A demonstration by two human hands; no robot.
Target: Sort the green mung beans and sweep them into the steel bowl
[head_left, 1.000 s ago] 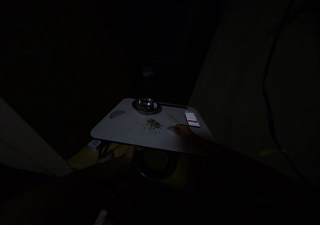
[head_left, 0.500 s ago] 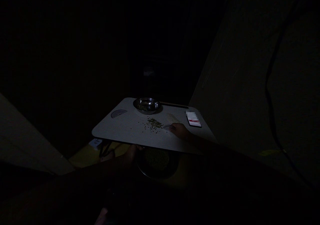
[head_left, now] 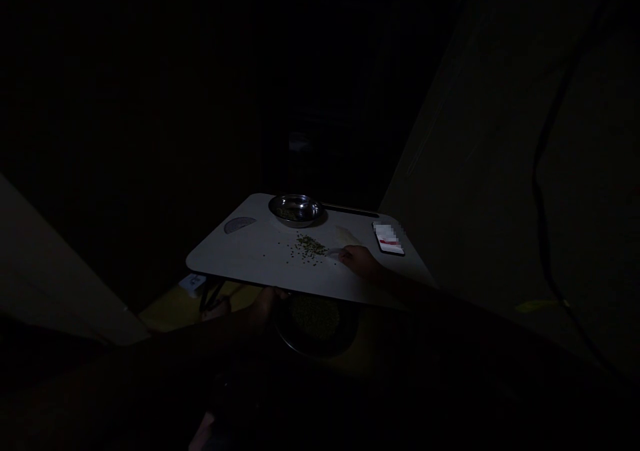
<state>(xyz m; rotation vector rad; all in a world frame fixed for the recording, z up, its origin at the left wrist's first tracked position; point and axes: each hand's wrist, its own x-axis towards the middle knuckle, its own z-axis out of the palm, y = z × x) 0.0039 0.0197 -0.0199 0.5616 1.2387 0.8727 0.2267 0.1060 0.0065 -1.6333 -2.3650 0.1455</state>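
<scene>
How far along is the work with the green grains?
Partway, it seems. Some grains already sit in the metal bowl. In progress: the right hand holds a clear plastic piece beside loose grains. Apparently remaining: those grains on the table, perhaps also the many in the pan below.

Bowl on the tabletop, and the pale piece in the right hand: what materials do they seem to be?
Bowl: polished metal, perhaps stainless steel, given its sharp bright highlights.
Pale piece in the right hand: possibly translucent plastic, judging by its greyish look; too dark to be sure.
</scene>
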